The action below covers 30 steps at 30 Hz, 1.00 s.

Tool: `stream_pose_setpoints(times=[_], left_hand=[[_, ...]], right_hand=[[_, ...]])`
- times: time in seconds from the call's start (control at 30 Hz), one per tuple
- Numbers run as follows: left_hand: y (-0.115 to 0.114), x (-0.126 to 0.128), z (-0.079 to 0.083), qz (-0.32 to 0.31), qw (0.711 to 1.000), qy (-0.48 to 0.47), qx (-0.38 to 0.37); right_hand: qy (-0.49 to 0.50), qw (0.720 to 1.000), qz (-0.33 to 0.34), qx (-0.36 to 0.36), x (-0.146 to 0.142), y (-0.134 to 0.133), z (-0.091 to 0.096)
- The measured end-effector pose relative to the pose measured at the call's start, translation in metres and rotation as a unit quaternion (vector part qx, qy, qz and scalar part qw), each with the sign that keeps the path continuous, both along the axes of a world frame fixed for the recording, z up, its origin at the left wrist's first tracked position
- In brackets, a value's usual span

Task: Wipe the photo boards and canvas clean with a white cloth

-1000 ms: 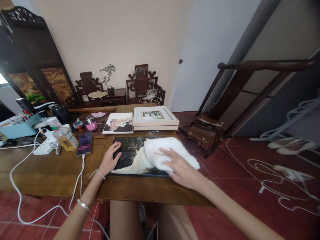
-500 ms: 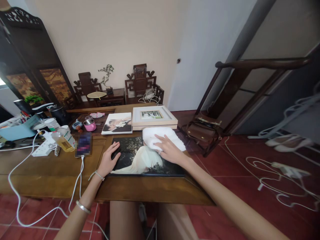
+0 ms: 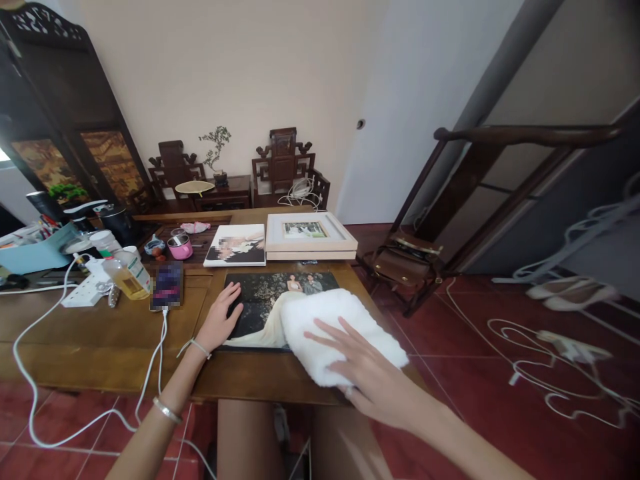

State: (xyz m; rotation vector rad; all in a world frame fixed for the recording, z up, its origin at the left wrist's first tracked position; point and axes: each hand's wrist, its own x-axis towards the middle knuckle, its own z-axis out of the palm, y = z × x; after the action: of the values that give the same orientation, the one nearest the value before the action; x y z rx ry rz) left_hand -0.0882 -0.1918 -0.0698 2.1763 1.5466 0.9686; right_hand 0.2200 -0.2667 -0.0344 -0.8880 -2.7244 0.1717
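White, fluffy cloth (image 3: pixel 330 307), folded into a pad: lying beneath my right hand (image 3: pixel 367 370), whose fingers I am spreading across its top, not curling around it. Left hand (image 3: pixel 219 319): resting splayed over the left edge of a dark picture panel (image 3: pixel 265 303), clasping nothing. Step in hand, as I am judging it: wiping the panel's face while the left hand is steadying. Next move is probably calling for light, even pressure and a return stroke inward from the near edge. Panel, position: lying flat on the wooden table (image 3: pixel 250 373), near its front edge. Panel, appearance: smooth-faced, dark foliage, pale gown trailing across, two figures standing toward the far edge; cloth is covering the near right portion and overhanging onto the wood.
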Motion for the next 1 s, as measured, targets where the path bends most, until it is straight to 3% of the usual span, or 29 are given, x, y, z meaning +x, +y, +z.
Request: stream_pose_setpoints(times=[0.1, 0.3, 0.4, 0.5, 0.67, 0.77, 0.87, 1.0], left_hand=[[0.0, -0.001, 0.0, -0.004, 1.0, -0.002, 0.006], [-0.002, 0.001, 0.004, 0.001, 1.0, 0.001, 0.004], [-0.003, 0.001, 0.005, 0.008, 1.0, -0.002, 0.003], [-0.003, 0.001, 0.004, 0.013, 1.0, 0.001, 0.003], [-0.002, 0.001, 0.002, 0.005, 1.0, 0.005, 0.006], [-0.001, 0.0, 0.001, 0.004, 1.0, 0.008, 0.011], [0.0, -0.001, 0.0, 0.002, 1.0, 0.014, 0.008], [-0.001, -0.002, 0.001, -0.004, 1.0, 0.016, 0.006]], right_hand=[[-0.005, 1.0, -0.005, -0.007, 0.002, 0.006, 0.001], [0.015, 0.994, -0.105, 0.036, -0.004, 0.102, -0.009], [0.011, 0.991, -0.127, 0.044, -0.01, 0.128, -0.013], [0.018, 0.992, -0.114, 0.043, -0.01, 0.111, -0.014], [0.028, 0.998, -0.048, 0.024, 0.001, 0.025, -0.011], [0.02, 1.0, -0.023, 0.006, 0.007, -0.008, -0.008], [0.023, 0.999, -0.023, -0.002, 0.009, -0.002, -0.006], [0.026, 0.997, -0.073, 0.007, 0.003, 0.054, -0.006]])
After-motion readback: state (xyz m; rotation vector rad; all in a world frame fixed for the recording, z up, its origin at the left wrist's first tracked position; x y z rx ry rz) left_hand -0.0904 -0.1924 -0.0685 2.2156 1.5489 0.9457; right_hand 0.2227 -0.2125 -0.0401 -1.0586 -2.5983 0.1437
